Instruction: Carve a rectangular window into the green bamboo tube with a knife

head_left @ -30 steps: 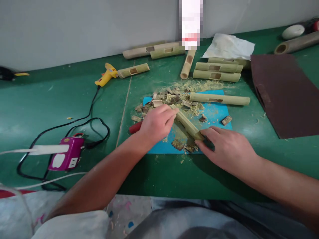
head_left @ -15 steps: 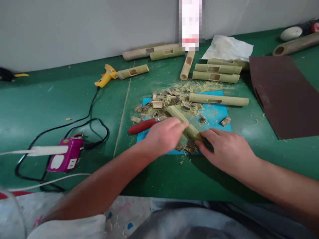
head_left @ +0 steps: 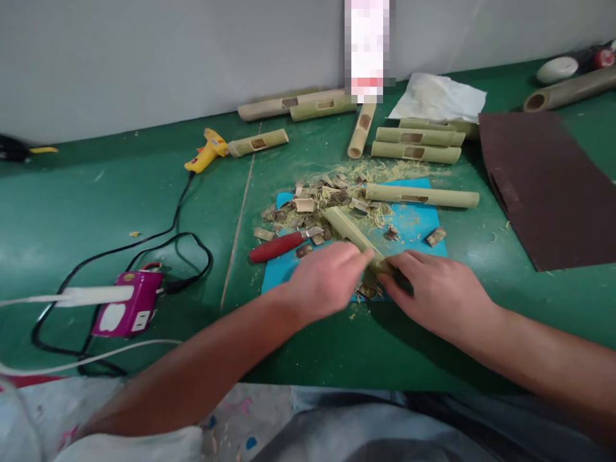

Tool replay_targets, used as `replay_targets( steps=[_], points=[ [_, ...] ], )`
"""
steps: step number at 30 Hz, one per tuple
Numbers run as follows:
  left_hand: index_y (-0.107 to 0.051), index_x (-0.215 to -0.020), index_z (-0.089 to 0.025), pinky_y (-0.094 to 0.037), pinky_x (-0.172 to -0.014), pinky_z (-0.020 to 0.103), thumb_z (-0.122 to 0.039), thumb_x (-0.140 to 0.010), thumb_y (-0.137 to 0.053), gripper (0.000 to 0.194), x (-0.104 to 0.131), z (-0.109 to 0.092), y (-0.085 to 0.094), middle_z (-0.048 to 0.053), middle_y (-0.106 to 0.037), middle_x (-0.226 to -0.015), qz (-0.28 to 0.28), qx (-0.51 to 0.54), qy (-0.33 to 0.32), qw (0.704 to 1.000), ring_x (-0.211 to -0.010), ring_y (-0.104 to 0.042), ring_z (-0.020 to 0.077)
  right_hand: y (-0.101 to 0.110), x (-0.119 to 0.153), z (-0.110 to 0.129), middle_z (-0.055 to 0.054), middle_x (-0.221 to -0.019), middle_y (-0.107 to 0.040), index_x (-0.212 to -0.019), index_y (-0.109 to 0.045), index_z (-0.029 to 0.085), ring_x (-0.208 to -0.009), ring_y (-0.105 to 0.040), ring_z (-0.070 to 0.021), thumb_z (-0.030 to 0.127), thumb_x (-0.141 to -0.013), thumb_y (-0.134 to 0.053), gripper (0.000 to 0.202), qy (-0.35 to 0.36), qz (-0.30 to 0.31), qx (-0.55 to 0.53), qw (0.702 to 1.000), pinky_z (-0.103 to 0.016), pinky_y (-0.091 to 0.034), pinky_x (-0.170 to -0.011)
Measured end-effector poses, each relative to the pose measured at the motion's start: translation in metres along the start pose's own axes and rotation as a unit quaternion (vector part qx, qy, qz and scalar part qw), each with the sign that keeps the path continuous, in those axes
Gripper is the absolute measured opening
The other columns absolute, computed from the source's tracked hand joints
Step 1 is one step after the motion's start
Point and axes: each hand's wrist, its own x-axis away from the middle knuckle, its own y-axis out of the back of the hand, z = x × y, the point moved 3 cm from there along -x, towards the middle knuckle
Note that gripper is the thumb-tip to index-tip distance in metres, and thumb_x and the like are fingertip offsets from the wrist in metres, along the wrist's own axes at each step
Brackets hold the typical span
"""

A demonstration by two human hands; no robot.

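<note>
A pale green bamboo tube (head_left: 347, 230) lies slanted over a blue sheet (head_left: 414, 221), its near end between my hands. My right hand (head_left: 436, 289) is closed round that near end. My left hand (head_left: 330, 279) has its fingers pressed together on the side of the tube; whether it also holds something small is hidden. Just left of the left hand rests a red-handled knife (head_left: 279, 246), its blade pointing right. Bamboo chips and shavings (head_left: 304, 205) are heaped beyond the knife. Another bamboo tube with a cut slot (head_left: 447, 196) lies across the sheet's far right edge.
More slotted tubes (head_left: 416, 153) lie at the back, some under a white tissue (head_left: 437, 96). A yellow glue gun (head_left: 208, 151) stands left of them, its black cable running to a purple power adapter (head_left: 129, 303). A dark brown sheet (head_left: 548, 186) covers the right side.
My left hand has slid along the tube toward my right hand and the near edge, uncovering the knife blade. My right hand has kept its hold.
</note>
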Motion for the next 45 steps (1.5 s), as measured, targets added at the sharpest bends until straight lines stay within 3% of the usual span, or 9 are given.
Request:
replay_targets(
  steps=[11,15,20,24,27,33,37,42,45],
  points=[
    [-0.063,-0.115,-0.013,-0.052,-0.067,0.026,-0.019,-0.101,-0.036,0.031,-0.001,-0.005,-0.005,0.005,-0.065,-0.083,0.006,0.02,-0.009,1.0,-0.078,-0.061,0.0148,0.0,0.0,-0.001,-0.005,-0.08,-0.071,-0.084,-0.07,0.018,-0.058,-0.055,-0.0138,0.039,-0.092,-0.049,0.03,0.002,-0.002,-0.001,1.0,-0.031,-0.022,-0.052],
    [-0.066,-0.105,-0.013,-0.051,-0.066,0.026,-0.017,-0.102,-0.034,0.032,-0.003,0.007,0.001,0.004,-0.062,-0.076,-0.043,-0.02,0.069,0.996,-0.072,-0.059,0.0132,-0.001,0.001,-0.001,-0.005,-0.081,-0.071,-0.087,-0.07,0.018,-0.059,-0.057,-0.0151,0.04,-0.093,-0.05,0.03,-0.008,0.001,-0.001,1.0,-0.031,-0.022,-0.052],
    [-0.065,-0.115,-0.012,-0.052,-0.07,0.025,-0.018,-0.1,-0.042,0.027,-0.002,0.004,-0.002,0.005,-0.065,-0.083,0.0,0.029,0.01,1.0,-0.079,-0.062,0.0143,-0.001,0.001,-0.001,-0.005,-0.079,-0.071,-0.086,-0.071,0.018,-0.057,-0.056,-0.0146,0.039,-0.093,-0.05,0.031,0.002,-0.008,0.003,1.0,-0.031,-0.021,-0.052],
    [-0.067,-0.106,-0.012,-0.052,-0.072,0.027,-0.016,-0.1,-0.039,0.029,-0.002,0.011,0.001,0.005,-0.063,-0.08,-0.039,0.011,0.098,0.994,-0.078,-0.061,0.0143,0.001,0.001,-0.001,-0.004,-0.077,-0.07,-0.084,-0.071,0.018,-0.056,-0.055,-0.0143,0.04,-0.093,-0.048,0.032,0.006,-0.019,0.003,1.0,-0.031,-0.021,-0.052],
    [-0.064,-0.116,-0.01,-0.053,-0.067,0.027,-0.016,-0.099,-0.039,0.031,-0.001,-0.001,-0.003,0.006,-0.064,-0.081,0.013,0.029,0.024,0.999,-0.075,-0.06,0.0154,0.001,0.001,-0.001,-0.004,-0.075,-0.07,-0.082,-0.07,0.018,-0.055,-0.054,-0.0143,0.038,-0.093,-0.046,0.033,0.014,-0.022,0.006,1.0,-0.031,-0.021,-0.051],
    [-0.066,-0.109,-0.012,-0.052,-0.067,0.026,-0.017,-0.101,-0.036,0.031,0.001,0.002,-0.001,0.006,-0.063,-0.08,-0.034,0.0,0.088,0.996,-0.074,-0.06,0.015,0.001,0.002,-0.002,-0.003,-0.074,-0.069,-0.082,-0.07,0.019,-0.055,-0.054,-0.0138,0.04,-0.093,-0.048,0.032,0.018,-0.043,0.006,0.999,-0.03,-0.021,-0.051],
    [-0.063,-0.118,-0.013,-0.052,-0.066,0.025,-0.019,-0.1,-0.04,0.03,0.002,-0.007,-0.005,0.006,-0.066,-0.083,0.021,0.034,0.005,0.999,-0.075,-0.062,0.0147,-0.001,0.003,-0.003,-0.004,-0.073,-0.069,-0.083,-0.07,0.018,-0.055,-0.054,-0.0147,0.04,-0.094,-0.047,0.033,0.019,-0.037,0.011,0.999,-0.031,-0.019,-0.05],
    [-0.066,-0.111,-0.01,-0.054,-0.072,0.028,-0.018,-0.1,-0.04,0.029,0.002,-0.003,-0.002,0.008,-0.066,-0.085,-0.034,0.007,0.069,0.997,-0.081,-0.063,0.0167,-0.001,0.002,-0.003,-0.004,-0.076,-0.07,-0.086,-0.071,0.018,-0.055,-0.053,-0.0136,0.039,-0.094,-0.047,0.032,0.014,-0.033,0.011,0.999,-0.031,-0.019,-0.051],
    [-0.064,-0.117,-0.012,-0.051,-0.062,0.027,-0.018,-0.099,-0.039,0.031,0.002,-0.011,-0.006,0.005,-0.065,-0.079,0.011,0.03,0.012,0.999,-0.071,-0.06,0.0158,-0.001,0.002,-0.003,-0.005,-0.075,-0.069,-0.085,-0.071,0.018,-0.055,-0.053,-0.0135,0.039,-0.094,-0.047,0.033,0.015,-0.029,0.01,0.999,-0.031,-0.019,-0.051]
  ],
)
